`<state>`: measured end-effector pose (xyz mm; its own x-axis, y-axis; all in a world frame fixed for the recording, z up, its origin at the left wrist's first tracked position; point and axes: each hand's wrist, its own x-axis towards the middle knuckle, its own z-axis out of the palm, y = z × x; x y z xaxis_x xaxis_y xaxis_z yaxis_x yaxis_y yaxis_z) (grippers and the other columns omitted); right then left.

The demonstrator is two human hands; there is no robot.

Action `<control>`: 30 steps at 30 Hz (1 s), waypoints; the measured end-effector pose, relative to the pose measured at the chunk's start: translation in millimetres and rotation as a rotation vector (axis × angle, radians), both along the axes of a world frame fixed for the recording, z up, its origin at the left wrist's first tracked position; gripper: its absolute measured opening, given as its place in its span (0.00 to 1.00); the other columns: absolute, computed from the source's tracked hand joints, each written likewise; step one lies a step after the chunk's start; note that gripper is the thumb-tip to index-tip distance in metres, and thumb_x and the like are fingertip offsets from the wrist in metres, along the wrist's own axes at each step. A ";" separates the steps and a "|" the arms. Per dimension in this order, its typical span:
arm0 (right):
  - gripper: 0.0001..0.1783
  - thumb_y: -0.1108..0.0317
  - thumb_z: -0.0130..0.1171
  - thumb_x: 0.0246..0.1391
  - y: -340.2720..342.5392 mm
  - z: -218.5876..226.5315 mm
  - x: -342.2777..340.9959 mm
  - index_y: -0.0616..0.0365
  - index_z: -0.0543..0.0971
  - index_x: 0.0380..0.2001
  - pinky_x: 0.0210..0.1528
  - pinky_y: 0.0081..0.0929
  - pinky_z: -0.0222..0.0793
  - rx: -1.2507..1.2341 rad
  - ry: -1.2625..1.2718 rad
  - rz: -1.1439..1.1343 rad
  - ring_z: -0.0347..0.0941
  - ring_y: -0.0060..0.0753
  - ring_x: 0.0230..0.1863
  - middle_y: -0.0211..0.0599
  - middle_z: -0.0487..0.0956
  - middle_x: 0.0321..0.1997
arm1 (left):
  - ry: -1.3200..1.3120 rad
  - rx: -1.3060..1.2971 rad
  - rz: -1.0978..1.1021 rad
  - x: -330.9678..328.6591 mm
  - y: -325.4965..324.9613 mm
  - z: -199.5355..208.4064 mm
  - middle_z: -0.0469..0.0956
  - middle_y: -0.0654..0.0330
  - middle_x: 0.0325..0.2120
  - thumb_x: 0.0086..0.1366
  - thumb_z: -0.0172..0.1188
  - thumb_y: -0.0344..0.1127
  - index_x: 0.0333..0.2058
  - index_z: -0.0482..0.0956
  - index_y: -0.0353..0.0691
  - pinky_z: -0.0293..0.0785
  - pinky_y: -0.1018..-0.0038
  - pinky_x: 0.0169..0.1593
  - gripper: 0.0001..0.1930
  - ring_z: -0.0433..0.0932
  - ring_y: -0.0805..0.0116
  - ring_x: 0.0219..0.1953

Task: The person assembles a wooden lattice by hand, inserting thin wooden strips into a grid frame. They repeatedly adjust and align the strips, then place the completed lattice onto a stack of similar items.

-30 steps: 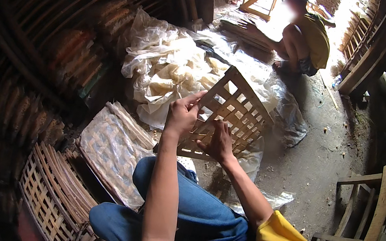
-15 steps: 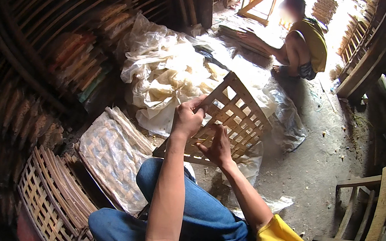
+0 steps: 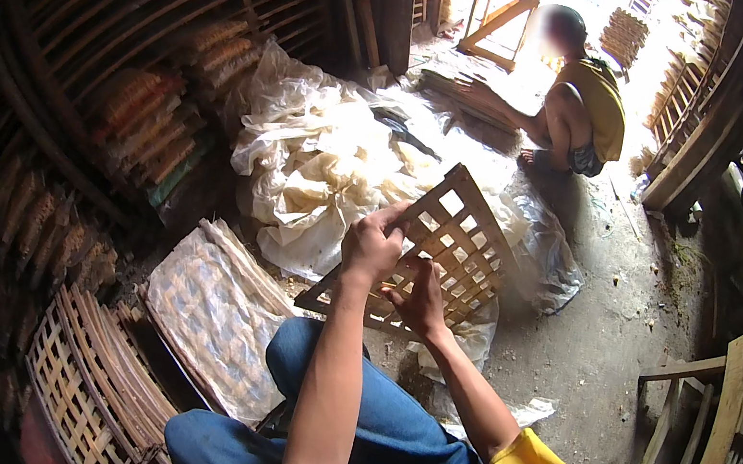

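A woven bamboo tray point(image 3: 489, 214) with a wooden frame stands tilted in front of me, its open lattice showing square gaps. My left hand point(image 3: 374, 247) is closed round the tray's left edge, with the thumb on the near side. Against the lower part of the lattice is my right hand point(image 3: 425, 301), its fingers bent and its thumb held apart from them. I see nothing in its grasp, though the fingertips are partly lost against the slats. Both forearms reach over my bent knees in blue jeans point(image 3: 381, 418).
Crumpled whitish plastic sheeting point(image 3: 306, 154) is heaped beyond the tray. A plastic-covered tray stack point(image 3: 214, 304) and more woven trays point(image 3: 90, 382) lie at left. A wooden frame point(image 3: 729, 415) stands at right. Another person point(image 3: 596, 102) squats ahead, hands on flat trays point(image 3: 470, 102).
The tray and both hands sit slightly lower in view, as does most of the scene. My right hand's thumb has moved closer to its fingers. The left hand keeps its grip.
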<state>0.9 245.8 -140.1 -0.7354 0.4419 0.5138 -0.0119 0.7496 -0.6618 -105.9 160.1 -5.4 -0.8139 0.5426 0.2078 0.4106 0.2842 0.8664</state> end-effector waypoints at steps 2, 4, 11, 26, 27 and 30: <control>0.45 0.62 0.82 0.37 1.6 -2.5 0.4 0.62 0.66 0.55 0.55 0.47 0.67 0.011 0.000 -0.012 0.70 0.56 0.53 0.52 0.74 0.51 | -0.006 -0.052 0.010 2.0 0.3 3.2 0.84 0.54 0.47 0.61 0.59 0.32 0.53 0.83 0.52 0.78 0.65 0.52 0.21 0.84 0.55 0.49; 0.45 0.63 0.81 0.38 1.0 -3.1 -0.5 0.62 0.65 0.55 0.56 0.48 0.67 -0.023 0.017 -0.012 0.70 0.57 0.54 0.53 0.74 0.51 | -0.011 -0.027 0.008 3.1 0.3 2.0 0.84 0.55 0.47 0.61 0.59 0.32 0.53 0.83 0.52 0.78 0.65 0.52 0.21 0.84 0.55 0.49; 0.44 0.63 0.80 0.39 4.7 -2.3 -0.4 0.63 0.65 0.56 0.56 0.49 0.67 -0.002 0.045 0.033 0.69 0.60 0.54 0.54 0.73 0.51 | 0.034 0.024 -0.001 -1.3 3.7 -8.4 0.85 0.55 0.46 0.62 0.58 0.32 0.53 0.84 0.52 0.79 0.66 0.52 0.20 0.84 0.55 0.49; 0.50 0.48 0.76 0.36 -13.9 -1.0 -3.3 0.59 0.65 0.59 0.62 0.47 0.58 0.204 -0.210 -0.101 0.65 0.51 0.59 0.45 0.69 0.56 | 0.112 -0.152 0.122 2.7 -2.5 3.6 0.85 0.52 0.42 0.63 0.57 0.34 0.51 0.83 0.54 0.78 0.59 0.48 0.18 0.83 0.47 0.45; 0.50 0.46 0.75 0.36 -13.9 -1.3 -4.2 0.58 0.65 0.60 0.62 0.47 0.57 0.234 -0.192 -0.092 0.65 0.50 0.58 0.45 0.69 0.55 | 0.161 -0.116 0.125 1.7 -3.1 1.1 0.85 0.51 0.42 0.63 0.58 0.34 0.51 0.83 0.54 0.78 0.58 0.47 0.18 0.83 0.47 0.45; 0.50 0.44 0.75 0.35 -11.6 -3.5 -4.4 0.58 0.68 0.58 0.60 0.46 0.59 0.280 -0.169 -0.112 0.66 0.49 0.57 0.43 0.70 0.55 | 0.157 -0.061 0.073 -2.8 -3.0 -2.5 0.84 0.51 0.41 0.64 0.57 0.34 0.51 0.82 0.53 0.78 0.57 0.47 0.17 0.83 0.46 0.44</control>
